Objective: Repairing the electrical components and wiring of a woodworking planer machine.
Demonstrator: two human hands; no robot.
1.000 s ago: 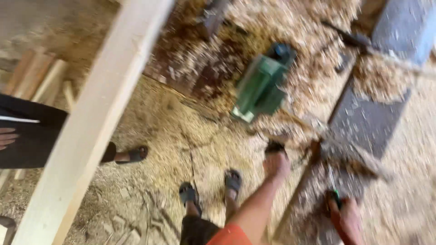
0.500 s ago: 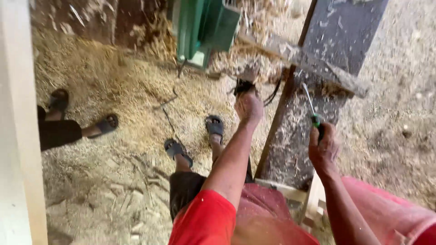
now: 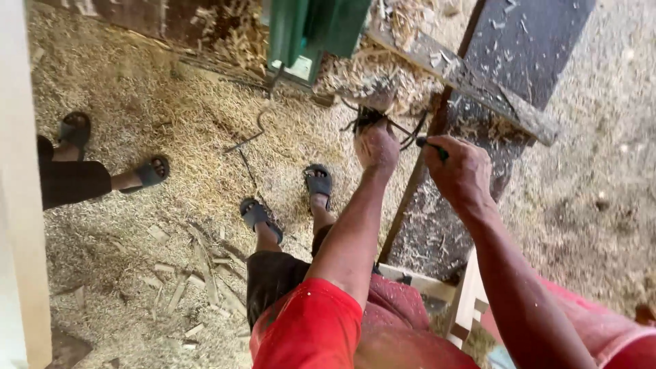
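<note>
My left hand (image 3: 376,145) reaches forward over the sawdust floor and grips a dark bundle of cords or wires (image 3: 365,119) near a dusty plank (image 3: 471,85). Close beside it, my right hand (image 3: 459,171) is closed around a thin dark-handled tool (image 3: 432,147) whose tip points toward the left hand. Both arms wear red sleeves. My feet in dark sandals (image 3: 287,198) stand below the hands.
A green machine (image 3: 314,31) stands at the top centre amid wood shavings. A dark slab (image 3: 506,61) runs diagonally at right. Another person's sandalled feet (image 3: 109,154) stand at left. A pale wooden beam (image 3: 17,205) fills the left edge; a light wooden frame (image 3: 458,301) sits near my legs.
The camera tilted down and closer. My right hand rose from low beside the slab to next to my left hand, which stays on the dark bundle.
</note>
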